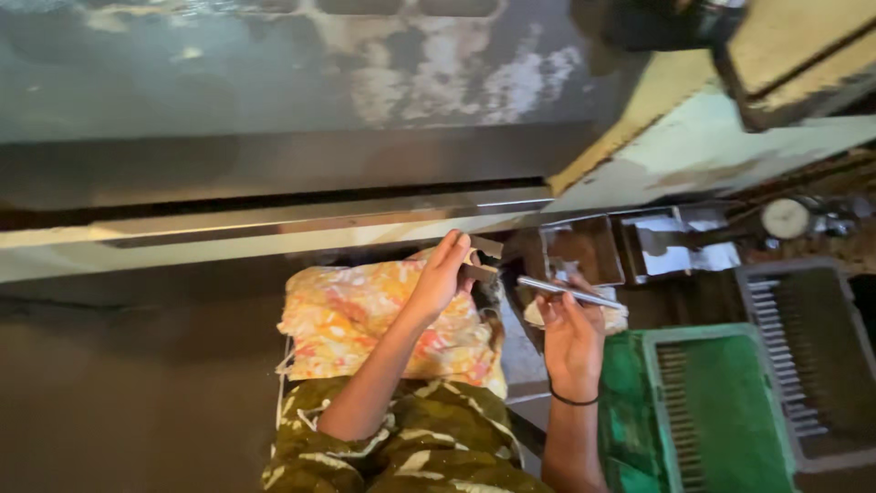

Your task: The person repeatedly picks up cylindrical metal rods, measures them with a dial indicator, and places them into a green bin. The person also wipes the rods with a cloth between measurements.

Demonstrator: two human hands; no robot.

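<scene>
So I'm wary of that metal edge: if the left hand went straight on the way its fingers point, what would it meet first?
Probably the long metal bar just beyond the left hand, whose fingertips point up and away at it; the depth between them is unclear.

- One view only, worn on the person's head.
- It looks steeply down, close over both hands, lap and the machine edge ahead.

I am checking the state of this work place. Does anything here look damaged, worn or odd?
Yes. The large dark surface at the top has pale, patchy blotches, like worn or flaking paint. Nothing looks spilled. The left hand holds a small dark piece, and the right hand holds a thin metal strip.
</scene>
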